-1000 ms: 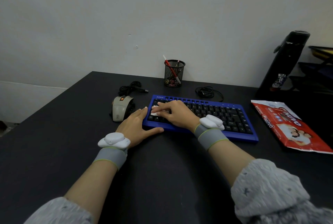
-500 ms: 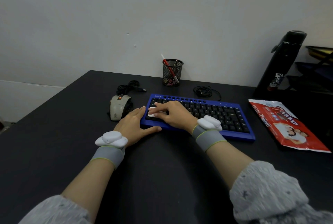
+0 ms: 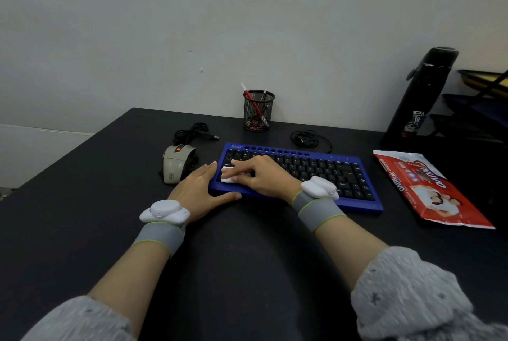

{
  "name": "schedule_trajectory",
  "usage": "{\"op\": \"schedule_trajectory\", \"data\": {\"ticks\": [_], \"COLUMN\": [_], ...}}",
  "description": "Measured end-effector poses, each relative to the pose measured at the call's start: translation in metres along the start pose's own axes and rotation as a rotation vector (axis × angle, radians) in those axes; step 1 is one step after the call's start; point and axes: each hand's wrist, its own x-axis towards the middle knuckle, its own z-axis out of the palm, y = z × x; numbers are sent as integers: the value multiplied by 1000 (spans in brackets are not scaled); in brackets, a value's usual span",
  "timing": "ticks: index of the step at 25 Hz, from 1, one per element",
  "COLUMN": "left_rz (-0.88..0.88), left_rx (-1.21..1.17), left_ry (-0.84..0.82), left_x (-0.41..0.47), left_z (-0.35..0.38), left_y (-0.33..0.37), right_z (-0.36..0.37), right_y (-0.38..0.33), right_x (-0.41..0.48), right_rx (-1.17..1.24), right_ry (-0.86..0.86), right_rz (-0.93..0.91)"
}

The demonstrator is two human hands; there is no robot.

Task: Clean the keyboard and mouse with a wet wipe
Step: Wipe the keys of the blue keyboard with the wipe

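Observation:
A blue keyboard (image 3: 324, 173) with black keys lies on the black desk (image 3: 247, 258). My right hand (image 3: 261, 176) presses a folded white wet wipe (image 3: 231, 177) onto the keys at the keyboard's left end, fingers stretched over it. My left hand (image 3: 200, 189) lies flat on the desk against the keyboard's left edge, its thumb along the front edge. A grey mouse (image 3: 174, 166) sits just left of that hand, apart from it.
A red wet-wipe pack (image 3: 428, 189) lies right of the keyboard. A mesh pen cup (image 3: 258, 111) and two coiled cables (image 3: 309, 138) sit behind it. A black bottle (image 3: 423, 99) and stacked trays (image 3: 481, 99) stand at the far right.
My right hand with the wipe has slid slightly toward the front of the keyboard's left end. My left hand has stayed beside the keyboard.

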Motion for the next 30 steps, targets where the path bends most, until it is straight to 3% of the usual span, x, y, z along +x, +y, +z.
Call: {"op": "schedule_trajectory", "data": {"ticks": [30], "left_rz": [-34], "left_rx": [20], "left_ry": [-11], "left_x": [-2], "left_z": [-2], "left_y": [3], "right_z": [-18], "right_y": [27], "right_x": [-40], "right_rx": [-30], "right_ry": [65], "right_rz": [47]}}
